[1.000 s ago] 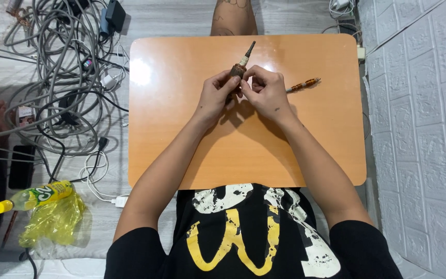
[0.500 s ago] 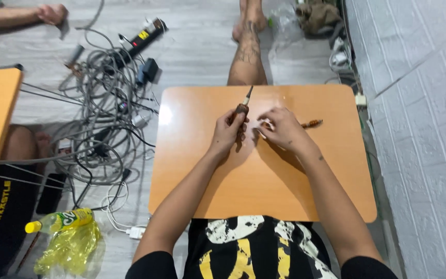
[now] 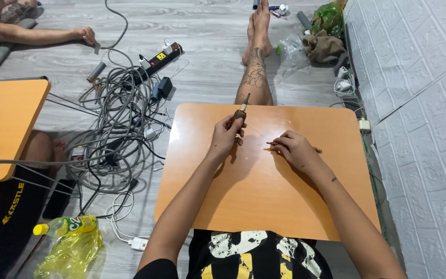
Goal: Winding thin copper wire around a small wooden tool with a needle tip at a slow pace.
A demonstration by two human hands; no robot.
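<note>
1. Far L, top: another person's arm lies on the floor, hand (image 3: 86, 35) resting palm-down nr a grey cable end.
2. L edge: second orange table (image 3: 6, 119), only part in frame; small dark items on its L rim, too small to tell.
3. Bottom L: plastic bottle (image 3: 64, 226) w/ yellow cap lying on its side, on top of a crumpled yellow bag (image 3: 68, 253).
4. L of centre: big tangle of grey + black cables (image 3: 117, 116) on the wood-look floor; black power strip (image 3: 158, 59) at its top edge, white charger (image 3: 138, 243) at the bottom end of a white lead.
5. Centre: orange table (image 3: 264, 206) w/ rounded corners, over the person's lap; one bare leg stretches out beyond its far edge.
6. Left hand (image 3: 225, 138): closed round a brown tool handle (image 3: 240, 114), thumb + fingers wrapped on the lower part; handle tilted, tip pointing up-away past the far table edge. Hand raised just off or resting on the top — can't tell which.
7. Thin thread runs from L hand toward R hand, faint; ends not resolvable.
8. Right hand (image 3: 295, 151): fingers curled, tips pinching a thin brown stick (image 3: 317, 150) lying flat on the table; stick shows on both sides of the hand. Heel of hand on the table top.
9. Hands apart, nr each other, both in far half of table.
10. Far R: white brick-pattern wall (image 3: 419, 103); brown cloth bundle (image 3: 323, 47) + green bag at its foot, top.
</note>
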